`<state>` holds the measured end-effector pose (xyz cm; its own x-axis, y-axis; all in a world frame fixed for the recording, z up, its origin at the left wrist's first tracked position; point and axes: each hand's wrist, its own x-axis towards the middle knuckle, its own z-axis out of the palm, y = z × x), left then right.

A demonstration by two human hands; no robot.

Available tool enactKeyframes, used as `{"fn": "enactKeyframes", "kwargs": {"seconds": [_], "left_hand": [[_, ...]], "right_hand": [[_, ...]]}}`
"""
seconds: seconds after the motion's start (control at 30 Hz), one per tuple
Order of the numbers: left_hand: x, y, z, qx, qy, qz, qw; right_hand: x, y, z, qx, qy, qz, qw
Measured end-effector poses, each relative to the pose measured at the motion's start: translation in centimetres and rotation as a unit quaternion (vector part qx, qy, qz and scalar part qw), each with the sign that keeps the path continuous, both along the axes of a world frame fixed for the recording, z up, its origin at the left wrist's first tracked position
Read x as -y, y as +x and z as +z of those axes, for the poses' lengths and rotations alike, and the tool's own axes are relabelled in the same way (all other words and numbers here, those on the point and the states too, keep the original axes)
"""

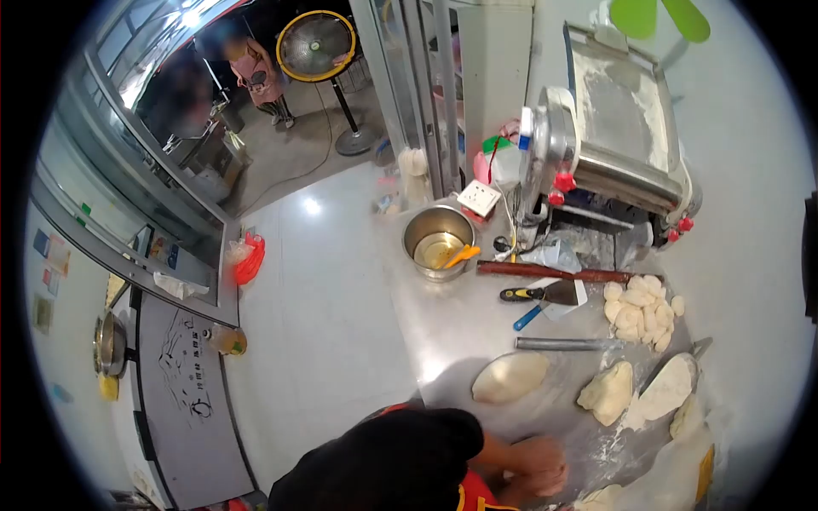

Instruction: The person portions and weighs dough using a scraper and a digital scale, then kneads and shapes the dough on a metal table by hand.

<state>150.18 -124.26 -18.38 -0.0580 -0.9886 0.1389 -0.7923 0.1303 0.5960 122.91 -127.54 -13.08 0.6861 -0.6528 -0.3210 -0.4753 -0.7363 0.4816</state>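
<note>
My left hand and my right hand are close together, touching, low over the floury worktop. Their fingers look curled in; whatever they hold is hidden. Just above them lies a flat oval piece of dough. To the right are a rough dough lump and a scoop-shaped tool covered with flour. More dough shows partly at the bottom edge. A grey rod lies beyond the oval, and a heap of small dough pieces sits at the right.
A metal pot with an orange-handled utensil stands beyond, near a dark red rolling pin, a black-and-yellow scraper and a blue-handled tool. The dough roller machine stands behind. Another person stands outside near a fan.
</note>
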Motion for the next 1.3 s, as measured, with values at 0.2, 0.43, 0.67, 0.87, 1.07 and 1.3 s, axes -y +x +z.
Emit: {"fn": "enactKeyframes", "kwargs": {"seconds": [0.2,0.43,0.67,0.87,1.07,1.3], "left_hand": [[8.1,-0.9,-5.5,-0.003,-0.077,0.132,0.988],[10.7,-0.8,-5.4,-0.024,-0.083,0.116,0.989],[-2.1,-1.9,0.7,-0.069,-0.130,0.089,0.985],[0.7,-0.5,-4.1,-0.027,-0.222,0.097,0.970],[7.5,-0.1,-2.9,0.044,-0.052,0.110,0.992],[6.8,2.3,-0.3,-0.154,0.077,-0.037,0.984]], "right_hand": [[19.0,-0.9,3.5,0.076,0.267,0.100,0.955],[17.6,0.3,-3.0,0.265,0.339,-0.037,0.902],[0.0,12.7,-7.9,0.607,0.211,-0.081,0.762],[-0.2,15.2,-10.3,0.628,0.114,-0.040,0.768],[6.9,15.2,-12.2,0.616,0.026,-0.060,0.785],[6.5,11.9,-4.0,0.635,0.500,-0.372,0.456]]}}
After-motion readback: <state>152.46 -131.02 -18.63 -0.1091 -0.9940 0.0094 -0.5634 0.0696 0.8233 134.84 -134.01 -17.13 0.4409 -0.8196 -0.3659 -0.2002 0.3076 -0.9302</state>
